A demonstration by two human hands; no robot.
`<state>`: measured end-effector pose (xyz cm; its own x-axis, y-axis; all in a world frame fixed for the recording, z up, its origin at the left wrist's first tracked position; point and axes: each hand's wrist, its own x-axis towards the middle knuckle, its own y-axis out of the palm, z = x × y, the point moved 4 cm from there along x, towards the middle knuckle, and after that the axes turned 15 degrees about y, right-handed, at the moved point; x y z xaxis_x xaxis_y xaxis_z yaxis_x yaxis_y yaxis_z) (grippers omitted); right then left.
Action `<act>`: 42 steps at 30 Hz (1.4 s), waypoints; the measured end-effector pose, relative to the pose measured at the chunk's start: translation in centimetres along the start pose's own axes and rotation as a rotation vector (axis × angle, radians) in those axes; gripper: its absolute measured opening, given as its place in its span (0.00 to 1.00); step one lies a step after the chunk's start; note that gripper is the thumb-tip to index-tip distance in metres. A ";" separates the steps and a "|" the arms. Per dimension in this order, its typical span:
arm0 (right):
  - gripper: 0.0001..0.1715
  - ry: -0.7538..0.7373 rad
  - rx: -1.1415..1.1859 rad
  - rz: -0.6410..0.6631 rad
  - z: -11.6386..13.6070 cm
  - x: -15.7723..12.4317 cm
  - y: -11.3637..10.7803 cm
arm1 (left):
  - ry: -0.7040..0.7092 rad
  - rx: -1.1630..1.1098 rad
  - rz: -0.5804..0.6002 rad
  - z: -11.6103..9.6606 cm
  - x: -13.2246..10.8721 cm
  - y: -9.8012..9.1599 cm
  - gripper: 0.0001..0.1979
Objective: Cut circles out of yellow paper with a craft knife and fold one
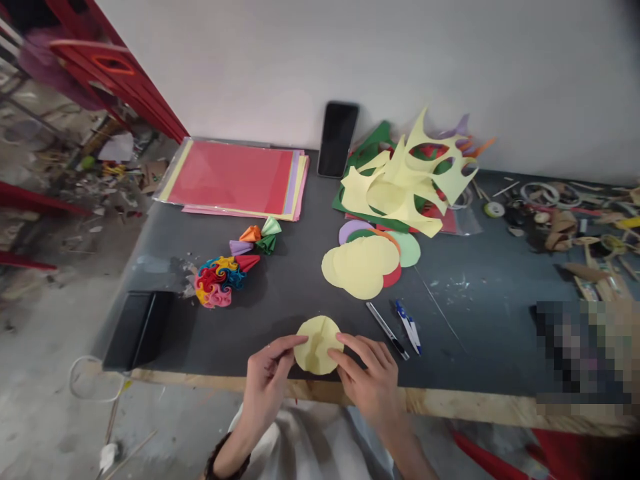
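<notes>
A pale yellow paper circle [319,347] with a crease down its middle is held between both hands, near the table's front edge. My left hand [273,373] pinches its left side with thumb and fingers. On the right side, the fingers of my right hand [367,373] grip the same circle. Beyond it lies a pile of yellow paper circles [363,267], over purple, green, orange and red ones. A utility knife [387,330] and a blue and white pen-like tool [409,327] lie right of the held circle.
Folded paper cones [251,233] and a curled multicoloured paper bundle [220,283] lie left. Behind are a stack of coloured sheets [230,177], a leaning phone [338,140] and cut-out paper scraps [395,183]. A black case [137,330] sits at the left edge; clutter fills the far right.
</notes>
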<state>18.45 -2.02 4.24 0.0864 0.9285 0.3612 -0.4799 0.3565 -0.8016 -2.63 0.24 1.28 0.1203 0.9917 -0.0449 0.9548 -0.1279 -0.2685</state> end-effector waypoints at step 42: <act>0.20 0.603 -0.299 0.441 -1.1 2.8 2.1 | 0.406 1.054 0.005 -2.3 1.9 1.2 0.11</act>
<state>18.65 1.38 3.07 0.4408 0.8562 -0.2695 -0.3334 -0.1226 -0.9348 -0.68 2.01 3.07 0.3862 0.8966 0.2165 0.2716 0.1137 -0.9557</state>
